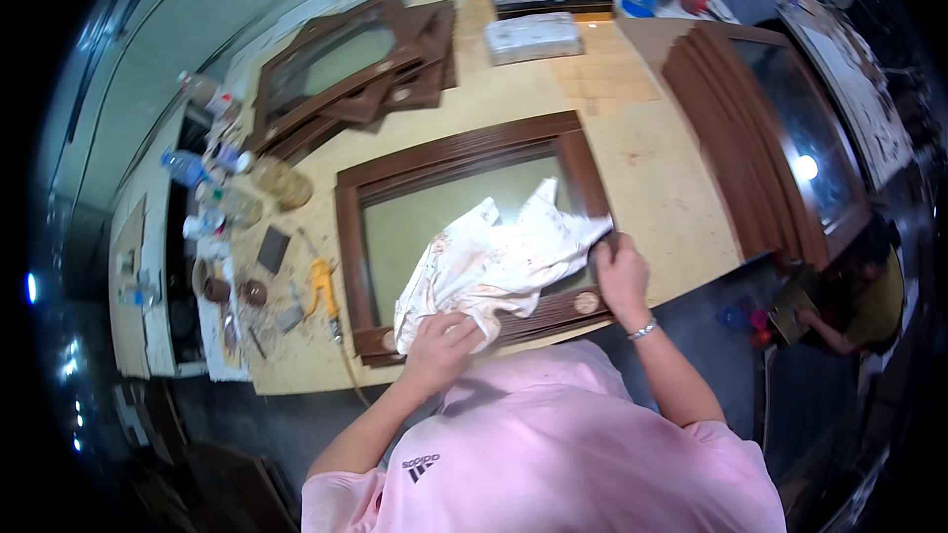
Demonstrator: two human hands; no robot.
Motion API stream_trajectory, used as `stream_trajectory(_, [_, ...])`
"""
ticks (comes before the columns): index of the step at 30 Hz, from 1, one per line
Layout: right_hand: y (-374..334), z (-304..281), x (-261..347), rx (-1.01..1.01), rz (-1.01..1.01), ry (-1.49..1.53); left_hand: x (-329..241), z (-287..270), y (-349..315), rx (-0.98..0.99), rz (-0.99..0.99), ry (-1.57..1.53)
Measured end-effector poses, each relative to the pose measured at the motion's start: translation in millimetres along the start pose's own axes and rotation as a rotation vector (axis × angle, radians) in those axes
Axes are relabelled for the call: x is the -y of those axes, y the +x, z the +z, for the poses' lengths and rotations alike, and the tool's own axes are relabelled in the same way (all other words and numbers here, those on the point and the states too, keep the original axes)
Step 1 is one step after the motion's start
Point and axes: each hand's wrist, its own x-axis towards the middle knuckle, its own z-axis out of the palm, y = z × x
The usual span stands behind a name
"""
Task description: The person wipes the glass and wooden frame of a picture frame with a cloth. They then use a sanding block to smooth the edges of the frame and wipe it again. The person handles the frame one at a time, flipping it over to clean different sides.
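A dark brown wooden frame (454, 153) with a pale panel lies flat on the workbench (671, 188) in front of me. A stained white cloth (494, 257) is spread over its near half. My left hand (439, 341) presses the cloth's lower left corner onto the frame's near rail. My right hand (622, 271) grips the cloth's right end at the frame's near right corner; a bracelet sits on that wrist. A round light wooden disc (587, 303) shows on the near rail beside my right hand.
More brown frames (355, 69) are stacked at the back left, and a larger one (760, 128) lies at the right. Bottles and jars (222, 178) crowd the left edge, with a yellow tool (322, 286). A person (859, 306) crouches at the right.
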Motion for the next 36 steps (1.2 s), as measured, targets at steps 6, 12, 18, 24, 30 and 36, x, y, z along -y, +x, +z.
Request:
stream_trajectory(6, [-3.0,-2.9,8.4,-0.056,-0.073,-0.118,51.8,-35.7,-111.8,-0.114,-0.258,0.113])
stream_trajectory(12, [0.6,-5.0,0.4,-0.061,-0.156,-0.138,108.2,-90.8,-142.3,-0.619,-1.193,-0.731])
stream_trajectory(18, [1.0,-6.5,1.0,-0.071,-0.163,-0.097,82.1,-74.9,-94.3,-0.138,-0.376,0.006])
stream_trajectory(24, [0.6,-3.5,2.0,-0.065,-0.142,-0.096,182.5,-25.0,-28.2,-0.184,-0.448,0.016])
stream_trajectory(30, [1.6,-5.8,2.7,-0.073,-0.126,-0.151,255.8,-50.4,58.4,-0.23,-0.552,-0.151])
stream_trajectory(36, [1.7,1.0,3.7,-0.125,-0.124,-0.162,242.0,-26.6,7.2,-0.311,-0.523,-0.139])
